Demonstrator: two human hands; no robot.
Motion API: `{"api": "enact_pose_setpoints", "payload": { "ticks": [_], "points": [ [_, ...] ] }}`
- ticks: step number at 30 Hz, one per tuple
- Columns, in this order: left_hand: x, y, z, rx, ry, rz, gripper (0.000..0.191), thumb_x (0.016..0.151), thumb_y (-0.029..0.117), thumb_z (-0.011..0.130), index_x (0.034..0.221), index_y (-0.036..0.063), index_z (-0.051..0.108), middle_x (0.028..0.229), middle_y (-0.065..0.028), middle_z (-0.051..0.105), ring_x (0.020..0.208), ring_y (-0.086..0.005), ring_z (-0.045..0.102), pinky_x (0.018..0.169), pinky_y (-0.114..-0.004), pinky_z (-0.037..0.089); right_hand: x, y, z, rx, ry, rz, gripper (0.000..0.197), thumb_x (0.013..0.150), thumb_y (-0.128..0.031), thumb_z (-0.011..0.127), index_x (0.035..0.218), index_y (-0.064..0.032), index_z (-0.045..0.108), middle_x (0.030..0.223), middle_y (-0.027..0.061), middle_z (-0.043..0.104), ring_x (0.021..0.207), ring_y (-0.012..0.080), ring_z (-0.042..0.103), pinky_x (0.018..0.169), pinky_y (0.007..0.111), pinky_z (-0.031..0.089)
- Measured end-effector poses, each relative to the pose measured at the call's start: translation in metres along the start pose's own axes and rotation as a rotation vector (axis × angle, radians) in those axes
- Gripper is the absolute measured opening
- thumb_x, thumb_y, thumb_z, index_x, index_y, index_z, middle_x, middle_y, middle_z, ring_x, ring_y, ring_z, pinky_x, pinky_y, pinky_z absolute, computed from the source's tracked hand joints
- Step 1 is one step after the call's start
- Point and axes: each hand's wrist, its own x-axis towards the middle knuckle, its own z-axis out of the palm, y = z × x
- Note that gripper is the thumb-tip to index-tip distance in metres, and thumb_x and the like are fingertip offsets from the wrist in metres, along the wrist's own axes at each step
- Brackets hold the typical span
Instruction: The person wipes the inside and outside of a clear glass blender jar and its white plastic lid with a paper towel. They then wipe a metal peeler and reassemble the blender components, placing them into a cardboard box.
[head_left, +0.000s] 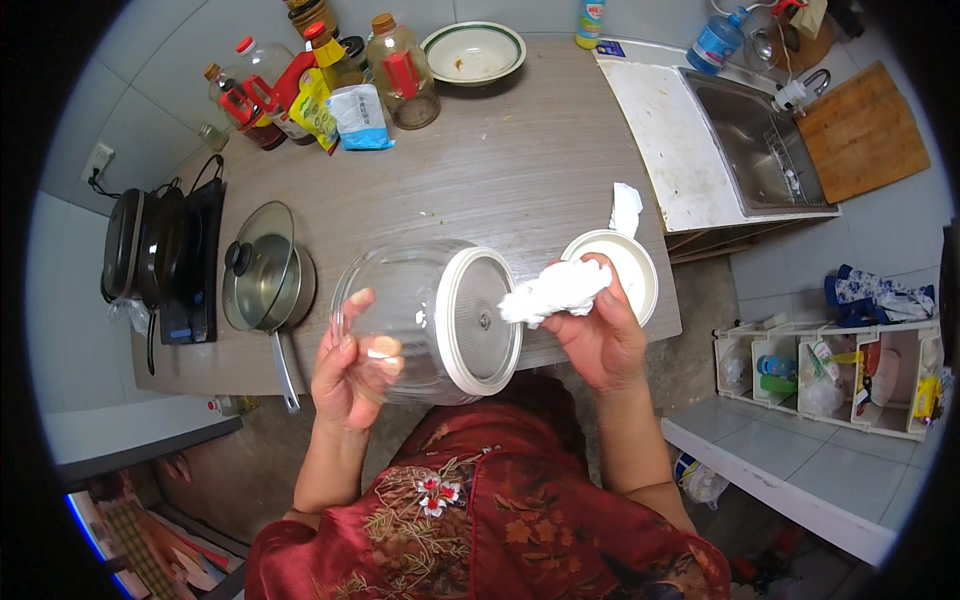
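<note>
My left hand holds a clear, rounded container on its side, with fingers seen through its wall. A white ring with a clear ribbed disc at its centre faces right. Pinched in my right hand is a crumpled white tissue or cloth, close to the white ring's right edge. Behind that hand, a round white bowl or lid rests at the table's right edge, partly hidden. A piece of white paper lies just beyond it.
On the table stand a lidded saucepan at left, bottles and packets at the back left, and a green-rimmed bowl. A black cooktop is far left. At right are a sink and a wooden cutting board.
</note>
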Motion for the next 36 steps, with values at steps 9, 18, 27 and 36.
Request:
{"api": "enact_pose_setpoints", "payload": {
  "ticks": [9, 18, 27, 36],
  "points": [
    [-0.004, -0.006, 0.008, 0.072, 0.064, -0.045, 0.058, 0.088, 0.013, 0.055, 0.138, -0.0005, 0.027, 0.078, -0.0219, 0.06, 0.06, -0.0236, 0.059, 0.055, -0.032, 0.05, 0.024, 0.023, 0.001, -0.803, -0.022, -0.368, 0.034, 0.077, 0.007, 0.06, 0.105, -0.002, 0.042, 0.109, 0.0156, 0.056, 0.104, 0.0212, 0.056, 0.088, 0.031, 0.046],
    [-0.007, -0.003, 0.008, 0.195, 0.084, -0.047, 0.06, 0.087, 0.015, 0.057, 0.136, -0.0024, 0.027, 0.086, -0.0252, 0.065, 0.067, -0.0299, 0.067, 0.056, -0.035, 0.054, 0.015, 0.013, 0.031, -1.478, -0.126, -0.428, 0.048, 0.074, 0.006, 0.053, 0.121, -0.0039, 0.055, 0.114, 0.0205, 0.052, 0.098, 0.0317, 0.057, 0.082, 0.036, 0.048],
    [-0.001, 0.001, 0.021, 0.39, 0.091, -0.088, 0.059, 0.084, 0.018, 0.059, 0.132, -0.0027, 0.031, 0.084, -0.025, 0.066, 0.067, -0.0309, 0.068, 0.057, -0.035, 0.055, 0.014, 0.014, 0.035, -1.198, 0.21, -0.322, 0.03, 0.075, 0.002, 0.068, 0.104, -0.0015, 0.062, 0.109, 0.0126, 0.053, 0.086, 0.0135, 0.058, 0.065, 0.023, 0.049],
    [0.004, 0.01, 0.017, 0.456, 0.108, -0.037, 0.06, 0.084, 0.019, 0.06, 0.131, -0.0062, 0.032, 0.082, -0.0243, 0.066, 0.064, -0.0277, 0.068, 0.057, -0.033, 0.055, -0.023, 0.036, 0.023, -0.997, -0.088, -0.323, 0.027, 0.068, 0.001, 0.069, 0.093, -0.0051, 0.061, 0.099, 0.009, 0.061, 0.091, 0.0203, 0.06, 0.081, 0.03, 0.048]
  ]
}}
